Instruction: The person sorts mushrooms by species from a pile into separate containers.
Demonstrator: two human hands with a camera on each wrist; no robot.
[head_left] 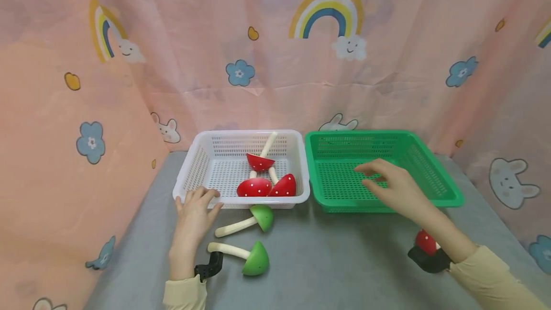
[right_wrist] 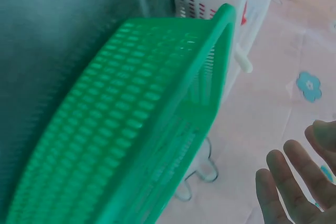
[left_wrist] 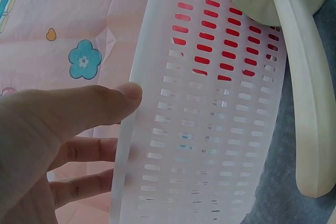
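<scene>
two green mushrooms (head_left: 256,258) (head_left: 262,217) laid on grey tabletop (head_left: 344,262), near front, just before white basket (head_left: 189,171). left hand (head_left: 193,214) rested on front rim of white basket, fingers straight, nothing held. right hand (head_left: 393,188) held over green basket (head_left: 447,190), fingers loose and spread, nothing held. three red mushrooms (head_left: 255,187) laid inside white basket. pink cloth (head_left: 275,61) hung behind.

Thumb (left_wrist: 113,100) against white basket (left_wrist: 210,145)
</scene>
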